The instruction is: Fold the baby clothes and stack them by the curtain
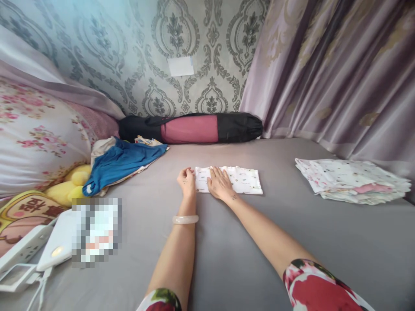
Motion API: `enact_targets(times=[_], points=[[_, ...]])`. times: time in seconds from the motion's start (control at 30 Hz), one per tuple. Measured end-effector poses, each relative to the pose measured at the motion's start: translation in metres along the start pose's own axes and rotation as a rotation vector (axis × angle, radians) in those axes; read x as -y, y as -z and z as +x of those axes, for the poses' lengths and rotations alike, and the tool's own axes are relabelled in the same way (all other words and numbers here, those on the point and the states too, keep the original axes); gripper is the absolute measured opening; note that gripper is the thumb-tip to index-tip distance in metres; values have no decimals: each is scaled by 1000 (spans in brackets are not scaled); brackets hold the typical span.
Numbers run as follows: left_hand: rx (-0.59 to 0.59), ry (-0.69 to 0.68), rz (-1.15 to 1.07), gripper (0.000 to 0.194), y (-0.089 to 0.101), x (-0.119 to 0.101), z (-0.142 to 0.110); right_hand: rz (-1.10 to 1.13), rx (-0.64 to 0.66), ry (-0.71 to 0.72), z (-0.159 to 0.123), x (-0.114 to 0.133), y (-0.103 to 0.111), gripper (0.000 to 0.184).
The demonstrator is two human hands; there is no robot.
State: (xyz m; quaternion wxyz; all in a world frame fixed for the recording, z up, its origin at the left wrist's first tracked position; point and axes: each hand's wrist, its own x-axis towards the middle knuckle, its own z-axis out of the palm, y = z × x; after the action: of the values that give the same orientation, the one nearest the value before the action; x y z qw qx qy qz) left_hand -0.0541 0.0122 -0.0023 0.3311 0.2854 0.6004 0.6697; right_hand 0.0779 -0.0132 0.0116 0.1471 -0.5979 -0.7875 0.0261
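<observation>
A small white printed cloth (241, 179) lies folded into a flat rectangle on the grey bedsheet (246, 242). My right hand (219, 183) rests flat on its left part, fingers stretched out. My left hand (187, 180) has its fingers curled at the cloth's left edge, pinching the fabric there. A pale bangle (185, 219) sits on my left wrist.
A stack of folded printed cloths (352, 180) lies at the right by the curtain (340, 73). A black and pink roll bag (194, 128) lies along the wall. Blue clothing (121, 162), a yellow plush toy (71, 183), floral pillows and a white power strip (22, 248) crowd the left.
</observation>
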Motion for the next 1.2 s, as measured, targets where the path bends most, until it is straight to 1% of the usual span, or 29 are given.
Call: enact_targets(times=[0.17, 0.3, 0.4, 0.5, 0.57, 0.63, 0.77, 0.87, 0.97, 1.07, 1.13, 1.2], points=[[-70, -3, -50, 20, 3, -2, 0, -14, -1, -6, -1, -2, -7, 58], [-63, -23, -61, 20, 2, -1, 0, -9, 42, -9, 1, -2, -4, 59], [-73, -46, -62, 19, 1, -1, 1, 4, 52, -16, 5, 6, 1, 58], [-96, -83, -56, 19, 2, -4, 2, 38, 39, 29, 8, 23, 3, 56], [-104, -113, -39, 20, 3, -6, 1, 65, 53, 65, 9, 34, 1, 56], [-103, -132, -20, 20, 5, -8, 0, 83, 81, 68, 10, 41, -2, 57], [-97, -171, 5, 20, 5, -8, -2, 101, 116, 43, 8, 45, -9, 59], [-88, -212, 41, 19, 4, -7, -2, 116, 142, 39, 9, 44, -7, 59], [-59, -225, 99, 20, 1, -7, -4, 158, 173, 51, 11, 41, 1, 58], [3, -308, 178, 22, -6, -10, -12, 168, 118, 68, 8, 26, 13, 57], [92, -389, 231, 23, -13, -11, -21, 135, 53, 51, 1, 8, 21, 56], [221, -469, 304, 24, -20, -11, -31, 93, 25, 7, -7, -13, 27, 55]])
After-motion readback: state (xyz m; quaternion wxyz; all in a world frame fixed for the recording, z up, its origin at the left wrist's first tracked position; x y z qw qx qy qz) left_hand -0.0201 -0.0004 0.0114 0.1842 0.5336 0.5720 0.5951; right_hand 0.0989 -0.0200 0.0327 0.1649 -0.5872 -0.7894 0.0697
